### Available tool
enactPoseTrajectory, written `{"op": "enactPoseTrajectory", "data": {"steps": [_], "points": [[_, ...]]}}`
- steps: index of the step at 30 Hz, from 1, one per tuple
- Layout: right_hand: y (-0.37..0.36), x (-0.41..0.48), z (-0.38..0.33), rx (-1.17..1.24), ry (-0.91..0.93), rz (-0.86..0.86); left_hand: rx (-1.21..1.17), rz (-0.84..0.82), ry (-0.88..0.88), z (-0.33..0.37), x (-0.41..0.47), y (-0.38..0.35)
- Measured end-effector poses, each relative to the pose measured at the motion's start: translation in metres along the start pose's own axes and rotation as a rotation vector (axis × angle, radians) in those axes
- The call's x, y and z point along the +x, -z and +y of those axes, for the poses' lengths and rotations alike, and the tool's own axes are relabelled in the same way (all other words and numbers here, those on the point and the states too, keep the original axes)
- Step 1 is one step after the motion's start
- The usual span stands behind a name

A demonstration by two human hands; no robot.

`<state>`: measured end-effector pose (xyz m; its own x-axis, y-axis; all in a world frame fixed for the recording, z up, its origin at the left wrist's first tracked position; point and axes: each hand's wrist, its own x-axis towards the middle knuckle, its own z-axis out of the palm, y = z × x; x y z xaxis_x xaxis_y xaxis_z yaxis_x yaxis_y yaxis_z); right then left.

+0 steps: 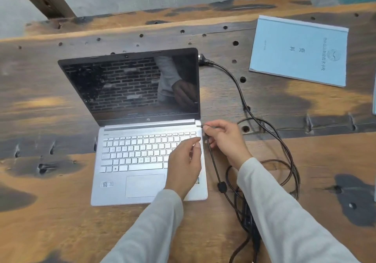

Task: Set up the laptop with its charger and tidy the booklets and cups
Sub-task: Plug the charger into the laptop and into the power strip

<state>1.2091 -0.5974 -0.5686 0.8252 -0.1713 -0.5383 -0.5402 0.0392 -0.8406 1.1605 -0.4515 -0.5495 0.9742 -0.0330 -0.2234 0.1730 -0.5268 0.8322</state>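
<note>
A silver laptop [130,156] lies open on the wooden table [50,222], its screen dark. My right hand [225,140] pinches the charger's small plug [201,126] at the laptop's right edge near the hinge. The black charger cable [284,146] loops over the table to the right, and its wall plug [204,60] lies loose behind the screen. My left hand [185,161] rests on the keyboard's right side with fingers loosely bent. A light blue booklet [299,51] lies flat at the back right. No cups are in view.
The charger's black power brick [251,224] lies partly hidden under my right sleeve. Another pale blue edge [374,99] shows at the right border. The tabletop has several round holes and dark patches. Dark wooden beams [48,4] stand behind the table.
</note>
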Motion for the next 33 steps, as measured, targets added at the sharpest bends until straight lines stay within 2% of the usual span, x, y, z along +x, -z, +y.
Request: {"op": "enactPoseTrajectory", "data": {"steps": [4,9,16,20,28,33], "points": [[-0.005,0.002,0.013,-0.010,-0.023,0.126,0.391,-0.039,-0.264,-0.010,0.023,0.021],[-0.006,0.000,0.022,-0.262,-0.002,0.191,0.676,-0.169,-0.324,-0.015,0.038,0.027],[-0.004,0.002,0.016,-0.486,0.104,0.255,0.728,-0.173,-0.318,-0.017,0.043,0.014],[-0.005,0.004,0.015,-0.471,0.094,0.277,0.750,-0.203,-0.336,-0.014,0.047,0.011],[-0.008,0.011,0.013,-0.405,0.060,0.271,0.637,-0.133,-0.257,-0.004,0.048,0.003],[-0.010,0.013,0.011,-0.386,0.071,0.265,0.699,-0.146,-0.261,-0.003,0.051,0.004]]}}
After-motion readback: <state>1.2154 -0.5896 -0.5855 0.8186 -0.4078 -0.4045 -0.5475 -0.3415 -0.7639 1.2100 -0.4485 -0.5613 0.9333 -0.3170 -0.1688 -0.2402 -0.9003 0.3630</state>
